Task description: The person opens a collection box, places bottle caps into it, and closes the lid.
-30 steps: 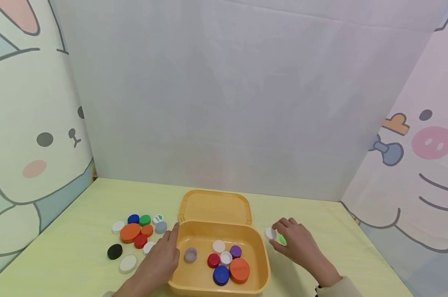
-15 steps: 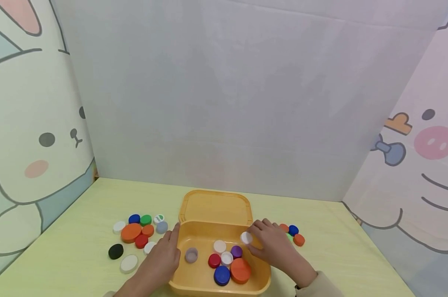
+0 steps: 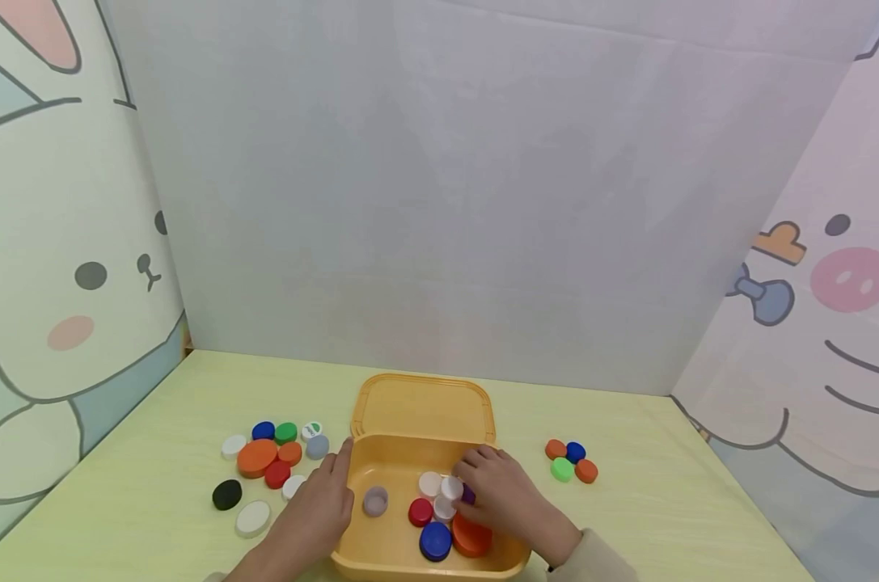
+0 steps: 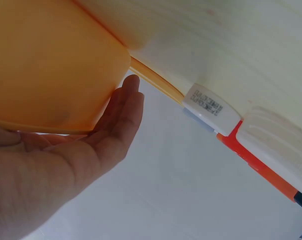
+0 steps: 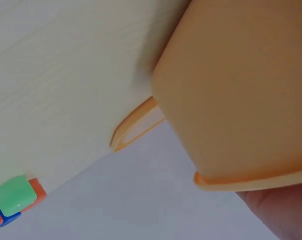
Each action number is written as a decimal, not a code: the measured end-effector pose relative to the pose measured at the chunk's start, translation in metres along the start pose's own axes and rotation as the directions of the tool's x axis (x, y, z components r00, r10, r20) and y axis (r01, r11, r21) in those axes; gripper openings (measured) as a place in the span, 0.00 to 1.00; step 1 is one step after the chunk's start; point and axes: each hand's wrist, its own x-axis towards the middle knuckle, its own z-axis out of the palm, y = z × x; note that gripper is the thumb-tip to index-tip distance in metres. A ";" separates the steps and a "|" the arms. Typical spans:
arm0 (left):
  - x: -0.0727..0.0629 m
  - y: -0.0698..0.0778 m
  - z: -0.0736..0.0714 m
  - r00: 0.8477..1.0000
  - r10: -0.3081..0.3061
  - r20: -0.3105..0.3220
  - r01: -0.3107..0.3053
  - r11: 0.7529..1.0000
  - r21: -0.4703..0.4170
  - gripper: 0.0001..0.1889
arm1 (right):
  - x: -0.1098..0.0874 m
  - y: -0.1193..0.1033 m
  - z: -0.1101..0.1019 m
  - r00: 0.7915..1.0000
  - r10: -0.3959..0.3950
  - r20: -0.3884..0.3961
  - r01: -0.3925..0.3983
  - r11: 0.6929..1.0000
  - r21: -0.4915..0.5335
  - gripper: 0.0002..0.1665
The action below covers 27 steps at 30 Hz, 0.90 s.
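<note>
My left hand (image 3: 314, 505) is at the left side of an orange-yellow plastic box (image 3: 381, 558), holding its rim. In the left wrist view, its fingers (image 4: 123, 122) lie along the outer wall. The thumb seems to lie over the rim. Inside the box, my right hand (image 3: 505, 493) pinches a white bottle cap (image 3: 451, 489) just above another white cap (image 3: 444, 509). Around it lie a pale cap (image 3: 430, 484), a red cap (image 3: 420, 511), a blue cap (image 3: 435, 541), a large orange cap (image 3: 471, 537) and a partly hidden purple cap (image 3: 469, 494). A greyish cap (image 3: 375, 501) sits apart at left.
Behind the box its lid (image 3: 424, 406) lies open on the table (image 3: 643, 501). Several bottle caps are spread left of the box, including a black cap (image 3: 227, 494). A small group at right includes a green cap (image 3: 562, 469). A grey curtain (image 3: 439, 202) hangs behind.
My right hand has picked the white cap from the group on the right and carried it left, over the rim and into the box. The left hand has stayed at the rim.
</note>
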 end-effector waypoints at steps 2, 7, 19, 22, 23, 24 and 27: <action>0.000 0.000 0.000 1.000 -0.001 -0.001 0.001 1.000 0.001 0.31 | 0.001 0.000 0.004 1.000 -0.015 -0.005 0.015 1.000 -0.005 0.17; 0.000 0.000 0.000 1.000 -0.007 0.006 0.007 1.000 0.001 0.31 | 0.002 0.000 0.008 1.000 -0.027 -0.011 0.027 1.000 0.000 0.15; -0.001 0.000 -0.001 1.000 -0.007 0.011 0.007 1.000 0.004 0.31 | 0.002 0.000 0.006 1.000 0.017 -0.003 -0.017 1.000 0.016 0.18; 0.000 0.000 -0.001 1.000 -0.007 0.015 0.007 1.000 0.002 0.31 | 0.001 0.001 0.002 0.999 0.043 0.008 -0.043 0.999 0.012 0.20; 0.000 0.000 -0.001 1.000 -0.006 0.013 0.006 1.000 0.002 0.31 | 0.001 0.002 0.001 0.999 0.052 0.011 -0.052 0.999 0.012 0.20; 0.000 0.000 -0.001 1.000 -0.005 0.011 0.005 1.000 0.002 0.31 | 0.000 0.002 -0.001 0.998 0.060 0.012 -0.060 0.998 0.015 0.21; 0.000 0.000 -0.001 1.000 -0.003 0.009 0.003 1.000 0.001 0.31 | -0.002 0.005 -0.008 0.997 0.072 -0.001 -0.072 0.997 0.024 0.21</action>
